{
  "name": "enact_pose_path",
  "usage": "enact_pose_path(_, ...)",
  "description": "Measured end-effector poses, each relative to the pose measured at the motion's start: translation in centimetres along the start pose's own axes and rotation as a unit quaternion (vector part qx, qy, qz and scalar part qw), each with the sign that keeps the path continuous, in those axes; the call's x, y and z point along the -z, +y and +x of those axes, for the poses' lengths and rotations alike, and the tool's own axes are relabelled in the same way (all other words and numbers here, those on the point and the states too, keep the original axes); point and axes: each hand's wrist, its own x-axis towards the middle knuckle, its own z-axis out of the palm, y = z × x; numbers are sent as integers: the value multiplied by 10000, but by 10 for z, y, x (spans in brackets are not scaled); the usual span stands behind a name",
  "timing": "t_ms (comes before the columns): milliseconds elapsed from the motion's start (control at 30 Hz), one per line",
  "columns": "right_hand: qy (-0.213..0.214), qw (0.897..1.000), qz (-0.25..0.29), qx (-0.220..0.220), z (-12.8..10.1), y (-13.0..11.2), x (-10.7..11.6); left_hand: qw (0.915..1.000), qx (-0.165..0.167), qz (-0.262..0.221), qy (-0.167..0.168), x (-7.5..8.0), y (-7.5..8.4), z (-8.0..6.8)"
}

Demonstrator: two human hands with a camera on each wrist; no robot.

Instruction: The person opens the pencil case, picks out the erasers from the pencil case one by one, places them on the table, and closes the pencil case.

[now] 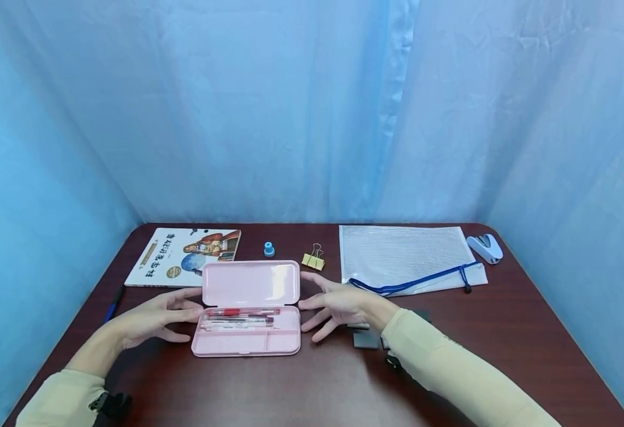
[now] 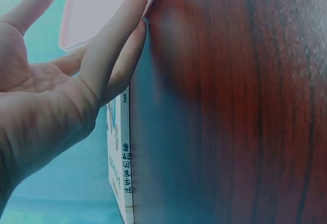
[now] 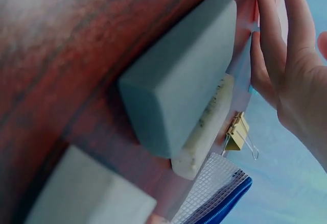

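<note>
A pink pencil case (image 1: 229, 343) lies on the table with its lid (image 1: 250, 283) raised. Inside its back compartment are several pens (image 1: 241, 312), one with a red part; two smaller front compartments show bare pink bottoms. My left hand (image 1: 149, 319) is at the case's left side, fingers extended, fingertips right at its edge. On the opposite side my right hand (image 1: 338, 302) spreads its fingers, tips close to the right edge. In the right wrist view, a grey-green block (image 3: 179, 76), a speckled cream block (image 3: 204, 132) and a paler block (image 3: 92, 193) lie near the right wrist.
Behind the case are a book (image 1: 157, 261), a small blue cap-like piece (image 1: 269, 249) and a yellow binder clip (image 1: 313, 261). A mesh zip pouch (image 1: 402, 252) with a blue cord and a light-blue stapler-like tool (image 1: 486, 248) lie back right. A blue pen (image 1: 111, 309) lies left.
</note>
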Motion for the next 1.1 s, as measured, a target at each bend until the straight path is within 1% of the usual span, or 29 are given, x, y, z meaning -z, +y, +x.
enact_pose_path(167, -35, 9999, 102, 8, 1, 1, 1, 9998, -43, -160, -87, 1, -1, 3)
enact_pose_path(333, 49, 9999, 119, 94, 0, -1, 1, 9993, -127, -324, -108, 0, 1, 6)
enact_pose_path(467, 64, 9998, 87, 159, -2, -1, 0, 9988, -133, -472, -12, -2, 1, 6)
enact_pose_path(600, 87, 9997, -33, 230, -3, 0, -3, 9981, -55, -570, 228, -6, -2, 4)
enact_pose_path(700, 139, 9993, -114, 319, -3, 0, -5, 9975, -43, -619, 334, -6, -2, 3)
enact_pose_path(933, 269, 9988, -126, 385, 0, -1, -7, 9956, -122, -859, 360, -2, -2, -1)
enact_pose_path(1100, 358, 9984, -182, 390, 0, 3, -8, 9961, -91, -815, 324, -3, -5, -1)
